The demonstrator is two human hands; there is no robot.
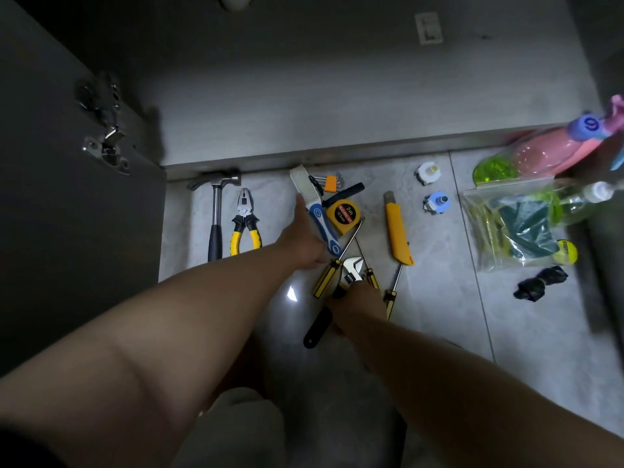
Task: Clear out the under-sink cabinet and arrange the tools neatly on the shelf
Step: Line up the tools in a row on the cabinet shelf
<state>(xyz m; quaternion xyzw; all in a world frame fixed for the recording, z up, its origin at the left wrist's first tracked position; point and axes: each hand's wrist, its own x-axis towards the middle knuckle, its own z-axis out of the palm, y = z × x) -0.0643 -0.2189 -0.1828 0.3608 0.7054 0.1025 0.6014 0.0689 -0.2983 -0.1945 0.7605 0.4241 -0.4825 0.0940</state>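
Tools lie on the tiled floor in front of the open cabinet shelf [304, 106]. My left hand [302, 243] holds the blue-and-white handle of a brush [312, 201]. My right hand [358, 304] grips an adjustable wrench [349, 270] with a black handle, lifted over crossed yellow-handled screwdrivers [326, 276]. A hammer [216, 217] and yellow pliers [245, 228] lie side by side at the left. A yellow tape measure [345, 213], hex keys [329, 183] and a yellow utility knife [398, 231] lie around the middle.
The open cabinet door [67, 197] with its hinge stands at the left. Two small caps [428, 173] lie right of the tools. A plastic bag with scourers [516, 224], a pink spray bottle [553, 146] and a black bundle [540, 283] sit at the right.
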